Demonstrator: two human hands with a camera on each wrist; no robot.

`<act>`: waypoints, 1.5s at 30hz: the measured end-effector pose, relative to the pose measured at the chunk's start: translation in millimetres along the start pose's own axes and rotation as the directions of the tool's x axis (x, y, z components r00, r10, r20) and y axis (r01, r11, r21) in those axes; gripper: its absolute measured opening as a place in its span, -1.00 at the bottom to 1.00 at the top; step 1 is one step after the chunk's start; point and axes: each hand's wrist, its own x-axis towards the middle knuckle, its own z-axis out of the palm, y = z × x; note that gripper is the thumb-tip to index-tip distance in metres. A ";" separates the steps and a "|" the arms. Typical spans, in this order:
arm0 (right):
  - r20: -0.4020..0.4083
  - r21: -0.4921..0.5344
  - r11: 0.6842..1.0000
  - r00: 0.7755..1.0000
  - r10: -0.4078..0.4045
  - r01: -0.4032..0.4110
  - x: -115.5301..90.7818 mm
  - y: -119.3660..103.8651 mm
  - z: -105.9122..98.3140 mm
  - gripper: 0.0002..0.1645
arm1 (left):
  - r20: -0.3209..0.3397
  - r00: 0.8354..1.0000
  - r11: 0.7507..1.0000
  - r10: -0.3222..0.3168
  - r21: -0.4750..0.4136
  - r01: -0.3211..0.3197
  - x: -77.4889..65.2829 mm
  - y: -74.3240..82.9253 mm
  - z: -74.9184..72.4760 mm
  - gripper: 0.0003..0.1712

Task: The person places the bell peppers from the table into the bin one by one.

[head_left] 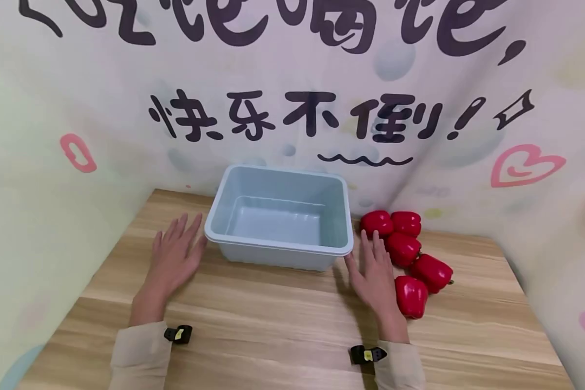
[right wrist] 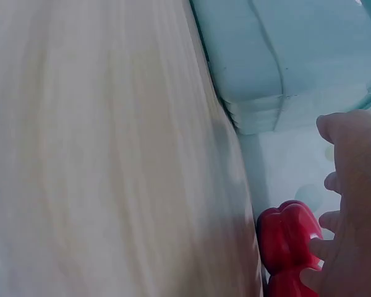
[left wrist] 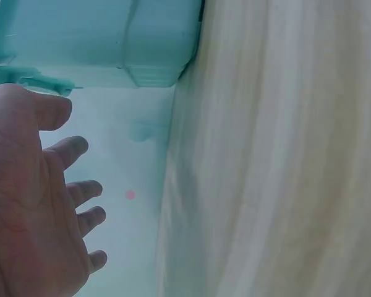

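A pale blue-grey plastic basin (head_left: pixel 279 255) stands on the wooden table, with nothing inside it. To its left is my left hand (head_left: pixel 175 254), fingers spread and thumb close by the rim; the left wrist view shows its palm facing the basin wall (left wrist: pixel 93 46). My right hand (head_left: pixel 374 273) is at the basin's right front corner, its fingers extended and thumb near the rim. Several red bell peppers (head_left: pixel 403 249) lie just right of that hand. In the right wrist view, the fingers partly overlap a red bell pepper (right wrist: pixel 289 238). Neither hand holds anything.
The wood-grain table (head_left: pixel 273 336) extends in front of the basin and out to both sides. Behind it hangs a white cloth backdrop (head_left: pixel 283 65) with dark lettering and a pink heart. Black bands (head_left: pixel 179 334) with small devices sit at both sleeve cuffs.
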 end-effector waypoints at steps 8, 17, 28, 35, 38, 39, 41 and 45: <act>-0.037 -0.008 1.000 0.999 -0.028 0.028 2.3 -3.5 -13.4 0.05 | -0.030 0.997 0.998 0.066 0.022 -0.065 12.5 6.3 -10.2 -0.24; -0.009 0.052 0.997 0.998 -0.057 0.058 -2.9 -10.8 -8.1 0.02 | -0.063 0.997 0.995 0.051 -0.085 -0.057 5.9 1.0 -23.0 -0.28; -0.038 0.086 0.992 0.996 -0.086 0.089 1.4 -14.8 -23.0 0.03 | -0.095 0.994 0.907 -0.063 -0.421 0.017 10.9 10.8 -35.1 -0.28; -0.022 0.125 0.989 0.997 -0.071 0.073 -0.3 -10.3 -18.9 0.02 | -0.099 0.994 0.855 -0.040 -0.518 -0.017 18.6 18.8 -39.7 -0.30; -0.021 0.132 0.987 0.996 -0.084 0.086 -0.4 -9.6 -16.1 -0.01 | -0.087 0.996 0.842 -0.011 -0.538 -0.038 24.5 25.4 -41.2 -0.30; -0.021 0.135 0.987 0.996 -0.088 0.090 -0.2 -9.9 -15.4 -0.02 | -0.081 0.997 0.838 -0.001 -0.544 -0.043 26.3 27.8 -41.4 -0.30; -0.022 0.139 0.985 0.995 -0.095 0.097 0.2 -10.6 -14.7 -0.03 | -0.070 0.997 0.828 0.010 -0.558 -0.048 29.3 32.1 -41.4 -0.29; -0.017 0.139 0.986 0.996 -0.092 0.094 2.5 -12.5 -16.0 -0.03 | -0.049 0.999 0.812 -0.001 -0.583 -0.028 33.2 39.8 -41.5 -0.27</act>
